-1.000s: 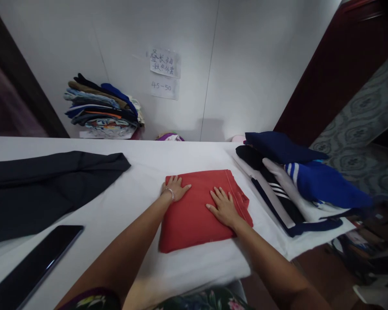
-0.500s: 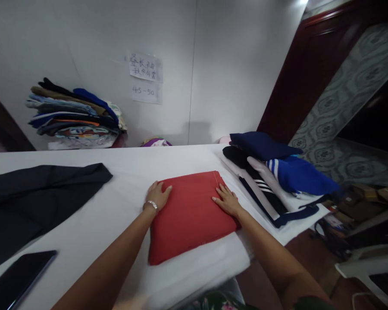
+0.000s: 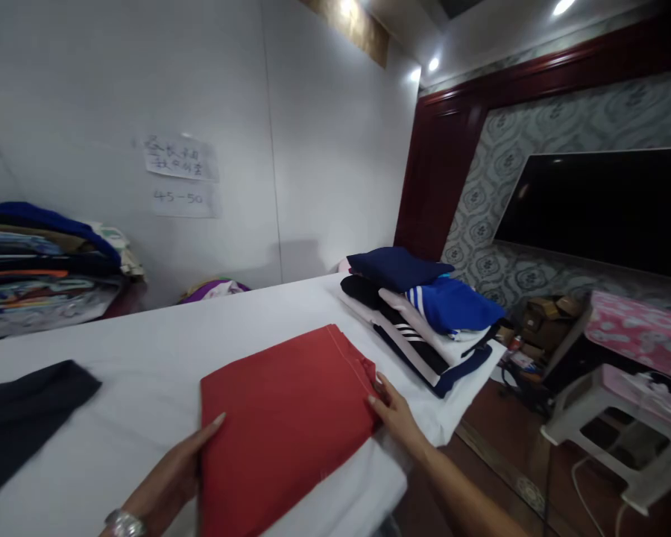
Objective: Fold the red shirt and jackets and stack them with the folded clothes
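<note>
A red garment, folded into a flat rectangle, lies at the near side of the white-covered table. My left hand grips its left edge with the thumb on top; the other fingers are hidden behind and under the cloth. At the opposite edge, my right hand has its thumb on the cloth and its fingers around the side. A silver bracelet is on my left wrist. The exact kind of garment cannot be told from the folded shape.
Dark cloth lies at the left. A heap of folded clothes, navy, black and blue, sits at the table's right end. Another clothes stack stands by the wall. On the floor at right is a white plastic stool.
My view has swung to the right. Both hands have gone from lying flat on top of the red garment to gripping its side edges, and the garment looks slightly turned.
</note>
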`<state>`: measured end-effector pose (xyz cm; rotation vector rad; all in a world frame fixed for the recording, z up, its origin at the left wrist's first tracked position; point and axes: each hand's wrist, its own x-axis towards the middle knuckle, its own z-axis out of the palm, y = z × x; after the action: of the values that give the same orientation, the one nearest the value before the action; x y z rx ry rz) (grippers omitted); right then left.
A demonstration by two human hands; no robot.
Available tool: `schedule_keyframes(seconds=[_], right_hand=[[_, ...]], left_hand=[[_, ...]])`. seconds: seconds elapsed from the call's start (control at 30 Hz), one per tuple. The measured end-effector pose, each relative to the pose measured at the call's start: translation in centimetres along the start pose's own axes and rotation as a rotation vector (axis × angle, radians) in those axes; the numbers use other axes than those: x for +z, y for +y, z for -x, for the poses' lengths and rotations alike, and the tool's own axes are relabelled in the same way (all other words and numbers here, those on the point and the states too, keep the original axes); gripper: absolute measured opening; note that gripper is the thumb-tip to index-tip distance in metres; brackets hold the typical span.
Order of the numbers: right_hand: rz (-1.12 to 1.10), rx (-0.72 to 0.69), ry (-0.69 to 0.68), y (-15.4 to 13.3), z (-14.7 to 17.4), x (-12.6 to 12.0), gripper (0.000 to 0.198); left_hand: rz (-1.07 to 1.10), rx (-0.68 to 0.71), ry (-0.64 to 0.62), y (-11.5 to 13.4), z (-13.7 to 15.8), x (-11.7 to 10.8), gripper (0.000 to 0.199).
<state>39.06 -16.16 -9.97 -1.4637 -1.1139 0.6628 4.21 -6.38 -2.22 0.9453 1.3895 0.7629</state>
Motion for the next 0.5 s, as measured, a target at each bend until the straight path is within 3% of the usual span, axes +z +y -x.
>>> schedule_keyframes(seconds=[0.07, 0.1, 0.23, 0.33, 0.4, 0.5], right_hand=[[0.06, -0.035, -0.009, -0.6, 0.4, 0.2, 0.071], [0.097, -0.048, -0.016, -0.9, 0.5, 0.2, 0.069], [0.17, -0.102, 0.087, -2.3, 1.5, -0.3, 0.065], [0.006, -0.092, 0.122, -3.6, 3.8, -0.1, 0.043], [-0.251, 0.066, -0.065, -4.3, 5.7, 0.6, 0.032], [-0.576, 0.395, -0.465, -5.0, 8.1, 2.3, 0.024]], left_hand=[[0.191, -0.176, -0.176, 0.6, 0.6, 0.8, 0.05], [0.25, -0.24, -0.203, 0.8, 0.8, 1.3, 0.052], [0.311, -0.248, -0.148, 0.8, 1.2, 2.4, 0.059], [0.352, -0.264, -0.174, 0.8, 1.2, 2.6, 0.064], [0.368, -0.299, -0.183, 1.4, 1.2, 2.8, 0.07], [0.321, -0.247, -0.173, 3.5, 1.8, 3.5, 0.071]])
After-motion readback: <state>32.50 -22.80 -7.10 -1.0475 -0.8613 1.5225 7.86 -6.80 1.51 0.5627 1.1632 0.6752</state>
